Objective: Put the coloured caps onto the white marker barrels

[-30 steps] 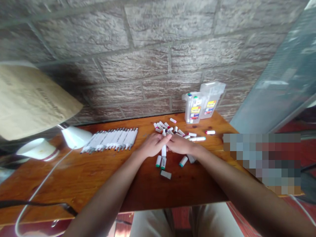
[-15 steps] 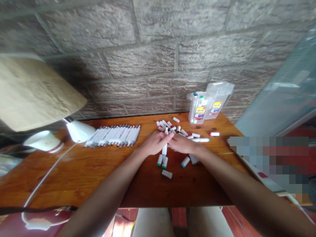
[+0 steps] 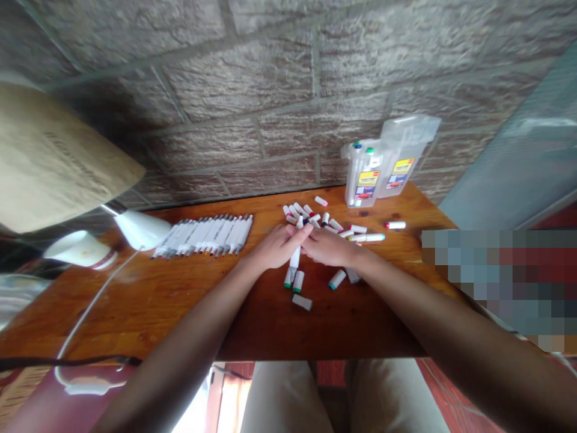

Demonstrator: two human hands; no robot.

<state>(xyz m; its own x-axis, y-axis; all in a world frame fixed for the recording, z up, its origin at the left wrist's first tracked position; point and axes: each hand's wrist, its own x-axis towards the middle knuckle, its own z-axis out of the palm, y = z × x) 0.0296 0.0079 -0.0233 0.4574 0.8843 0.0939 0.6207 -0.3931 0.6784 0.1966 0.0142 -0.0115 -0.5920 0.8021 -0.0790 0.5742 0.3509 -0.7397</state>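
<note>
My left hand (image 3: 278, 246) and my right hand (image 3: 328, 246) meet over the desk, both closed around a white marker (image 3: 294, 258). It stands tilted, its upper end poking out above my fingers; the left thumb lies across it. My right fingers are partly hidden where the hands touch. Just below are two green-ended caps (image 3: 298, 281) and a grey cap (image 3: 302, 302). A teal-ended cap (image 3: 337, 279) lies under my right wrist. Beyond my hands several loose caps (image 3: 308, 211) with pink, red and dark ends are scattered.
Several white markers (image 3: 207, 236) lie in a row at left. Behind stands an open clear plastic case (image 3: 363, 180) with a few markers inside. A desk lamp (image 3: 143, 228), a paper cup (image 3: 80, 249) and a white cable (image 3: 90, 307) occupy the left. A brick wall (image 3: 279, 108) borders the desk.
The camera view has shifted, so the desk and hands appear higher. My hands stay together on the marker, which leans slightly more.
</note>
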